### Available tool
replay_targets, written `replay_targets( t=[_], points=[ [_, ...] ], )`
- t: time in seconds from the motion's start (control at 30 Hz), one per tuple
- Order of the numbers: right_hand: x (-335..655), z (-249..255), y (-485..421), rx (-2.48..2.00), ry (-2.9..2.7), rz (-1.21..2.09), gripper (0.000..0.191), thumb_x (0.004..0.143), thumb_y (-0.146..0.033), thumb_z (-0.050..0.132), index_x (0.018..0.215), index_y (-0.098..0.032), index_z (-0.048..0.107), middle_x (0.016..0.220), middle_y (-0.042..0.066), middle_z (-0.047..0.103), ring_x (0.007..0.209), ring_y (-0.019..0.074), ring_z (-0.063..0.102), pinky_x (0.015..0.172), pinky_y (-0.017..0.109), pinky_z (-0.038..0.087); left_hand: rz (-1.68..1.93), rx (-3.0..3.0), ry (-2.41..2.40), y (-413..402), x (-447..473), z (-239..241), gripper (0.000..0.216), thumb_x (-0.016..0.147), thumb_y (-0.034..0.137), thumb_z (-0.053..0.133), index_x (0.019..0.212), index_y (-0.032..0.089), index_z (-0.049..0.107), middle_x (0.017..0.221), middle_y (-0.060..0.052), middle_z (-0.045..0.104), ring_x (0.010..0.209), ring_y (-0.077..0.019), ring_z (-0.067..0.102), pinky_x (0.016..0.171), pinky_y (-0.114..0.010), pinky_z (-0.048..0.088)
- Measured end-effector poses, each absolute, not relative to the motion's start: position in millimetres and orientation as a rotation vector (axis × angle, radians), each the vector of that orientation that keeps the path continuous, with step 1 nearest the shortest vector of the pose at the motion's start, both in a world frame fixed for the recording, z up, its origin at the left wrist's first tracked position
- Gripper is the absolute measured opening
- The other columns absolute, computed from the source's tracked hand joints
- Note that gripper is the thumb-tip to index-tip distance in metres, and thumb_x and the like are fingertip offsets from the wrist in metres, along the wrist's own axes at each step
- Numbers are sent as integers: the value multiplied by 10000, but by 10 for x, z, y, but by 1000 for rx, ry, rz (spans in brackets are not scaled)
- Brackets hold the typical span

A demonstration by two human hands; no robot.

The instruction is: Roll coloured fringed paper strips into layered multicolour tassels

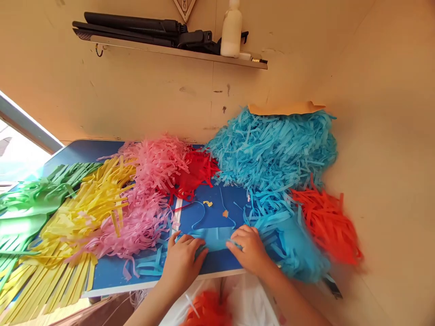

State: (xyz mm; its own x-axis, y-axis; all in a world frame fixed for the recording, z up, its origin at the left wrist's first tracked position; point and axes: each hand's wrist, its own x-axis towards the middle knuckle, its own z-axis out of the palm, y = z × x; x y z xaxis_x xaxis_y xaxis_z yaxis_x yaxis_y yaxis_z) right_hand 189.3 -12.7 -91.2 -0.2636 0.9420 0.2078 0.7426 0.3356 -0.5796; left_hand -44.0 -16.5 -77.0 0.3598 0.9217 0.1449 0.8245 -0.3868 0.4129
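Both hands are on 1 blue sheet [215,237], lying flat near the front edge of the blue table [90,149], directly in front of the person. Left hand [185,253] is on its left end, fingers bent, thumb toward the middle. Right hand [249,249] is on the right end, fingers curled, thumb pointing inward. Contact at both ends, but can't tell if either hand is pinching it or only pressing. Cut blue strips [149,262] stick out past the left hand. Behind the sheet: 1 yellow scrap [207,203] and 1 orange scrap [225,213]. Left side, outermost first: green fringe [37,203], yellow fringe [88,194], then mauve fringe [132,222] with pink fringe [156,165] behind it. Red fringe [193,172] sits next to the pink. Back right: big light-blue pile [272,154]. Blurred blue bundle [299,253] is just right of the right hand, red-orange fringe [329,226] beyond. Wall shelf [204,57] above holds 1 white bottle [232,34].
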Motion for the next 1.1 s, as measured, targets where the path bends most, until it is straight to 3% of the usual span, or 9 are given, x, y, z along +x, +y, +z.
replay_targets(
  t=[0.13, 0.37, 0.5, 0.97, 1.03, 1.1],
  points=[
    [1849, -931, -43, -1712, -2048, 385, 227, 827, -238, 704, 615, -200, 632, 759, -7, 682, 784, 177, 565, 719, 321, 297, 355, 2329, 1651, -43, -344, -750, 330, 962, 397, 482, 783, 237, 708, 746, -35, 742, 804, -238, 691, 952, -512, 406],
    [1803, -943, -20, -1845, -2043, 241, 190, 794, -210, 706, 624, -191, 621, 828, 2, 667, 829, 173, 565, 745, 320, 278, 93, 2373, 1875, 109, -199, -730, 402, 979, 388, 403, 855, 184, 726, 660, -92, 741, 690, -248, 704, 890, -437, 431],
    [1809, -967, -19, -1830, -2027, 258, 191, 778, -202, 704, 614, -191, 606, 818, -4, 654, 820, 167, 557, 758, 319, 283, 0, 2362, 1859, 145, -191, -708, 405, 965, 398, 421, 803, 183, 723, 651, -99, 743, 698, -261, 705, 841, -409, 433],
    [1809, -920, 45, -1912, -2048, 317, 213, 794, -244, 691, 615, -188, 588, 806, -8, 663, 821, 171, 562, 744, 321, 277, -120, 2334, 1818, 171, -182, -659, 396, 959, 387, 427, 784, 181, 717, 674, -101, 745, 699, -259, 690, 826, -408, 429],
    [1793, -924, 45, -1912, -2049, 317, 206, 793, -247, 686, 625, -194, 579, 800, 0, 665, 821, 183, 568, 741, 327, 280, -77, 2350, 1822, 145, -184, -651, 362, 958, 379, 441, 828, 181, 714, 698, -94, 745, 709, -261, 682, 826, -424, 433],
    [1796, -926, 45, -1908, -2022, 293, 147, 786, -257, 693, 697, -206, 588, 801, 9, 662, 827, 200, 575, 746, 334, 289, 99, 2425, 1855, 123, -190, -648, 265, 942, 344, 495, 960, 184, 706, 842, -112, 755, 847, -299, 675, 879, -483, 417]
  ],
)
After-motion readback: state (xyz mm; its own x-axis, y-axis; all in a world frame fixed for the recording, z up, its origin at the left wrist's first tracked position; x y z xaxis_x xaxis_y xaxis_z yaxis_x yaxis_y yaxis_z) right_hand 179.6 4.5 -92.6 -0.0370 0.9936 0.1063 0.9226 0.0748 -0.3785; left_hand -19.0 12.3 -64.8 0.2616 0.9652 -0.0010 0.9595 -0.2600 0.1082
